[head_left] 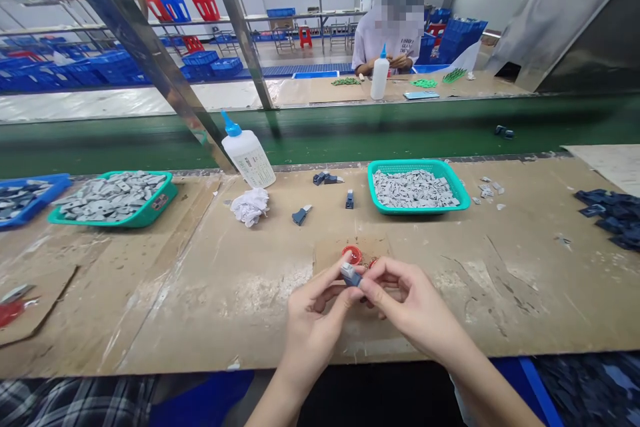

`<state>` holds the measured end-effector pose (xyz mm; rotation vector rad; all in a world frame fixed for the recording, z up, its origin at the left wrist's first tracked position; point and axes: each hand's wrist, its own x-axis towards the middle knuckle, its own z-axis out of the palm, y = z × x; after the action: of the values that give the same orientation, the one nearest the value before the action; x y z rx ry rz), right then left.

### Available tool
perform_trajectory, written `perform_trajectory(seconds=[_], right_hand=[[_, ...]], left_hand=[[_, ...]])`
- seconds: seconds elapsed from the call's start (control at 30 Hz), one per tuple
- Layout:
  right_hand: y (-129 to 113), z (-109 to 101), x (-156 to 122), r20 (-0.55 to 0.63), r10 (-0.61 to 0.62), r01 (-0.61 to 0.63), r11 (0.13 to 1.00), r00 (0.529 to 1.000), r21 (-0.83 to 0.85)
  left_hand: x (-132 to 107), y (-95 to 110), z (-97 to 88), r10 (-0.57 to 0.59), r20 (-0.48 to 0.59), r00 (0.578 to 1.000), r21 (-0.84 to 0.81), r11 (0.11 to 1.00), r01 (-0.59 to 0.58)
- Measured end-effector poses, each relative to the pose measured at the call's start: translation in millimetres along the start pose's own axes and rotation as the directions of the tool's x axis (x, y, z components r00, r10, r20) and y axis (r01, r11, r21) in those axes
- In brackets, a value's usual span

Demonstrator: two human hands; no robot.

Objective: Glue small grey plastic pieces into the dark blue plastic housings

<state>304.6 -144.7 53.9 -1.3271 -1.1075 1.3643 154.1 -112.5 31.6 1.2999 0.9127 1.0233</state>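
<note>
Between the fingertips of my left hand and my right hand is a small dark blue plastic part with a light grey piece on it. Both hands pinch it, thumbs on the near side. Just beyond my fingers a small red cap holds something glossy, and a second red cap is partly hidden by my right hand. Farther back lie a blue and grey part, an upright one and a small cluster of dark parts.
A green basket of small grey pieces stands ahead, another green basket at left. Beside crumpled paper is a white bottle with a blue nozzle. Dark parts are heaped at right. Beyond the green conveyor sits a co-worker.
</note>
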Motion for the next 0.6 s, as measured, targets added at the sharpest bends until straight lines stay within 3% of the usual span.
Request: perform_trajectory(seconds=[0.07, 0.13, 0.17, 0.23, 0.33, 0.4, 0.5, 0.6], right_hand=[[-7, -17, 19, 0.014, -0.081, 0.082, 0.983, 0.997, -0.167], [-12, -51, 46, -0.087, -0.193, 0.14, 0.897, 0.977, -0.418], [-12, -72, 62, -0.176, -0.259, 0.117, 0.815, 0.95, -0.568], [-9, -114, 93, -0.313, -0.273, -0.083, 0.617, 0.91, -0.782], [-2, -158, 133, -0.336, -0.258, -0.151, 0.545, 0.906, -0.825], [2, -169, 152, -0.311, -0.243, -0.14, 0.536, 0.919, -0.833], [7, -170, 173, -0.286, -0.222, -0.137, 0.514, 0.932, -0.847], [12, -166, 185, -0.286, -0.2, -0.156, 0.493, 0.937, -0.856]], left_hand=[[8, -5, -12.6, -0.008, -0.028, 1.0, 0.112, 0.994, 0.011], [18, -12, -34.3, 0.032, -0.115, 0.993, 0.27, 0.963, 0.0], [23, -15, -48.1, 0.068, -0.167, 0.984, 0.353, 0.936, -0.004], [31, -20, -78.5, 0.151, -0.255, 0.955, 0.497, 0.868, -0.005], [38, -25, -122.2, 0.232, -0.284, 0.931, 0.678, 0.734, 0.024], [40, -28, -145.6, 0.222, -0.28, 0.934, 0.784, 0.614, 0.09], [44, -33, -171.6, 0.21, -0.267, 0.941, 0.899, 0.406, 0.165], [53, -36, -187.7, 0.288, -0.143, 0.947, 0.972, 0.221, 0.08]])
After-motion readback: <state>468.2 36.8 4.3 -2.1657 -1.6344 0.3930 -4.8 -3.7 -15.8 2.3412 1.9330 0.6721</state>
